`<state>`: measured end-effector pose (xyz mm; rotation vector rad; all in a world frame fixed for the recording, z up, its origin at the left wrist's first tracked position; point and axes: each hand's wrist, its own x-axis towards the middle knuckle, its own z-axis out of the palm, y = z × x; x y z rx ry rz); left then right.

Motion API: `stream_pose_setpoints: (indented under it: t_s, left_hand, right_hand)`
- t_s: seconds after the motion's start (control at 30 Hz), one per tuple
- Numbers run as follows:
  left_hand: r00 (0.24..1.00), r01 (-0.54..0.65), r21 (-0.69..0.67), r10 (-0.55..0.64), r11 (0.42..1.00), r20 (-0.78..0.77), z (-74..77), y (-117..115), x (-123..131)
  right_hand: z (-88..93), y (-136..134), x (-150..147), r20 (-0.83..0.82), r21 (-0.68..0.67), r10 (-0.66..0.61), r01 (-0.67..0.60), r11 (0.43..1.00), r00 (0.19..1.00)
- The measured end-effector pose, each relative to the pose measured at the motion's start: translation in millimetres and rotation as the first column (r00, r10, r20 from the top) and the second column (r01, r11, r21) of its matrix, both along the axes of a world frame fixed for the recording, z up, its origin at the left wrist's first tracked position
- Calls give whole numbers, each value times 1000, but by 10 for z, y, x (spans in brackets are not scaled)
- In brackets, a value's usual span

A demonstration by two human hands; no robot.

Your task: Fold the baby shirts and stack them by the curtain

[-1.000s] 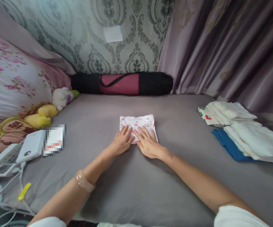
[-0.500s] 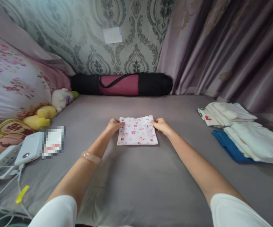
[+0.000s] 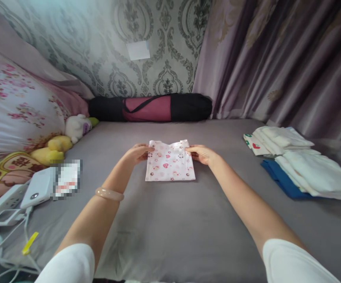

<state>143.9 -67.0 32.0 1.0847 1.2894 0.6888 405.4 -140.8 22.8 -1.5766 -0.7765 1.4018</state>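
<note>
A folded white-pink cloth (image 3: 170, 167) printed with hearts, flowers and small figures is in front of me over the grey sheet. Its lower edge runs straight along the bed, while the upper edge dips in the middle between two raised corners. My left hand (image 3: 139, 153) pinches the cloth's left side near the top, thumb on the front and fingers behind. On the opposite side my right hand (image 3: 202, 153) grips it the same way. The fingertips behind the cloth are hidden.
Folded white clothes (image 3: 314, 169) and a blue garment (image 3: 282, 179) lie to the right. On the left are plush toys (image 3: 48, 153), a white power bank (image 3: 39, 186), a power strip (image 3: 5, 202) and cables. A black and maroon roll bag (image 3: 149, 108) lies against the wall.
The cloth's top edge has gone from nearly straight to sagging in the middle, with its corners raised. My fingers have shifted further behind its sides. The camera view has shifted slightly.
</note>
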Motion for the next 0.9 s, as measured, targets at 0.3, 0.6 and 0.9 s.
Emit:
stream_pose_setpoints:
  t_s: [0.3, 0.6, 0.9]
  left_hand:
    - [932, -45, 531, -157, 846, 328, 404, -47, 63]
    - [753, 628, 639, -554, 444, -355, -312, -598, -317]
    - [679, 732, 544, -373, 411, -632, -276, -779, -356]
  right_hand:
    - [376, -147, 278, -26, 640, -21, 33, 768, 999]
    - [-323, -808, 415, 766, 485, 95, -668, 565, 636]
    - [-159, -946, 281, 886, 348, 39, -718, 602, 461]
